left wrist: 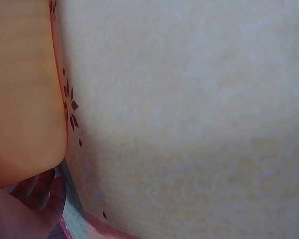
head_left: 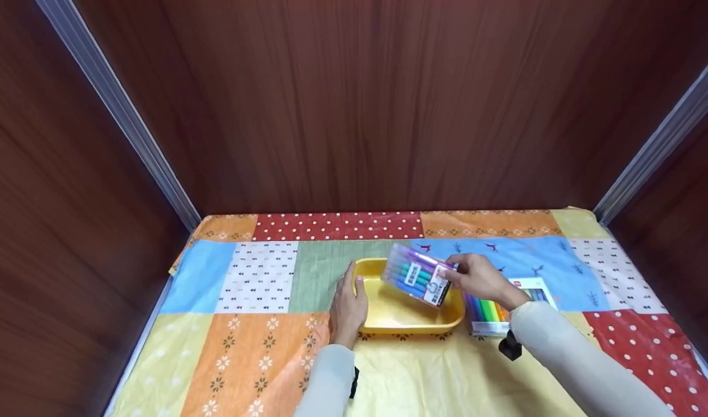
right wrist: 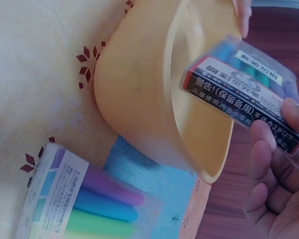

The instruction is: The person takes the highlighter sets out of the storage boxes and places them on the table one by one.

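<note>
A yellow plastic basin [head_left: 411, 329] stands on the patterned cloth. At its left end my left hand [head_left: 348, 307] holds the wall, fingers along the outside and thumb by the rim; the left wrist view shows the curved fingers [left wrist: 52, 201] against the basin's corner. Above the basin's right part, my right hand [head_left: 482, 279] pinches one end of a clear pack of markers [head_left: 414, 275] between thumb and fingers. This pack is tilted, with purple, green and blue markers and a black-and-white label [right wrist: 239, 104] inside.
A second pack of colourful markers [head_left: 487, 313] lies flat to the right of the basin, partly under my right forearm. Patchwork cloth [head_left: 261, 359] covers the table. Brown wood-grain panels [head_left: 354, 116] rise behind and at both sides.
</note>
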Motion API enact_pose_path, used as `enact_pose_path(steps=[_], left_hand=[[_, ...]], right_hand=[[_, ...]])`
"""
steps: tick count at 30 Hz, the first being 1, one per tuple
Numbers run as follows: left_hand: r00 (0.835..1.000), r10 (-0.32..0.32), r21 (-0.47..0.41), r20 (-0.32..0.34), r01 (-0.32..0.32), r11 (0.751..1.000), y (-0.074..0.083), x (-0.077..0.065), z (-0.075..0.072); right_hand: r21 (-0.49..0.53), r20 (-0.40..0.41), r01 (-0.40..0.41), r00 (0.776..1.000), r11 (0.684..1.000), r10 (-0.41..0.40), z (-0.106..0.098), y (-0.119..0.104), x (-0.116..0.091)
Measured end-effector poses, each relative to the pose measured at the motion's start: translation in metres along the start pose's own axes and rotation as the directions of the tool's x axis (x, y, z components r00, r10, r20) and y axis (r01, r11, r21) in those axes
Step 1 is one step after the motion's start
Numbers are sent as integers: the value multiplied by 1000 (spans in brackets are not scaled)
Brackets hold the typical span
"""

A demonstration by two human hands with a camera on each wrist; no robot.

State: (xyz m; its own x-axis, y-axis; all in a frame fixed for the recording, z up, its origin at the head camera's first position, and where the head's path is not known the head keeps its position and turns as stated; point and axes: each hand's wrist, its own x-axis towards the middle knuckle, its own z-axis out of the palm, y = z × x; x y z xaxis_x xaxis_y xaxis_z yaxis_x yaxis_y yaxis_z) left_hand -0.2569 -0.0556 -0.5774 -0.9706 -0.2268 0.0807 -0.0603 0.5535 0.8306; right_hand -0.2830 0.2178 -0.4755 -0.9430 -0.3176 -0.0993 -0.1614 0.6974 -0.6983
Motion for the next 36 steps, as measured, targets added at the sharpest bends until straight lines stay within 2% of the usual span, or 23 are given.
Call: enact_pose_path(steps=[8,13,16,24,36], left_hand=[[1000,10,6,-5,-10,1000,0,1,-3],[1000,17,6,3,-17,1000,1,2,-4],[1000,12,8,3,-12,1000,-1,2,-3],[1000,15,-7,2,-15,1000,-4,2,0],[1000,-13,13,9,13,1000,-1,1,1]], right_hand=[[36,-65,16,998,999,-14,-9,3,-7],[78,-107,-20,994,997,28,-15,4,-14],[110,-100,-35,994,993,46,-16,3,-18],[114,-110,-40,993,993,53,-22,6,-27],[127,-167,-108,978,986,129,-47,18,-50]])
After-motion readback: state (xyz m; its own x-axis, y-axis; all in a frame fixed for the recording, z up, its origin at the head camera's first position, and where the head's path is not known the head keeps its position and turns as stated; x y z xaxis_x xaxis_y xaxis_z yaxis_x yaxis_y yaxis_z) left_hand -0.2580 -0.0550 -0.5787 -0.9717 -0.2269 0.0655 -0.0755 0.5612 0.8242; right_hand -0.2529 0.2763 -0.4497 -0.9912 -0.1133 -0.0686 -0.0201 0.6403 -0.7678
